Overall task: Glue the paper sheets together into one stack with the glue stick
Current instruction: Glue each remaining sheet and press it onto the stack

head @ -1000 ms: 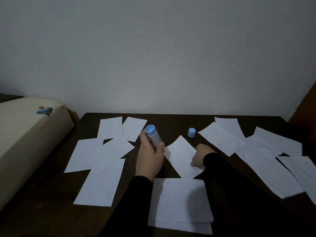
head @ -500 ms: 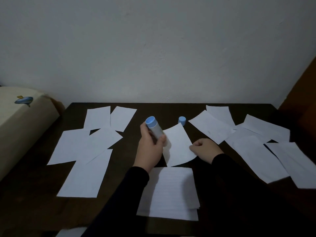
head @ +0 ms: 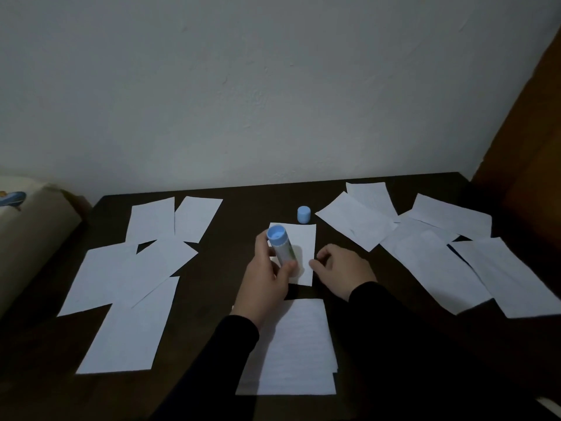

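Note:
My left hand [head: 267, 281] grips the glue stick [head: 280, 246], its blue end pointing up and its lower end down on a small white sheet [head: 302, 250] lying flat in the middle of the dark table [head: 243, 214]. My right hand [head: 343, 271] holds that sheet's right edge with curled fingers. The blue cap [head: 304, 214] stands just behind the sheet. A stack of lined sheets [head: 299, 350] lies nearer me, partly under my left sleeve.
Several loose white sheets [head: 133, 278] overlap on the left of the table, and several more [head: 434, 247] spread on the right. A cream cushion [head: 27, 235] sits beyond the left edge. A brown panel [head: 528, 165] rises at the right, a white wall behind.
The small sheet turned from slanted to square and lies flat. My left hand brought the glue stick over it. My right hand moved in to the sheet's right edge.

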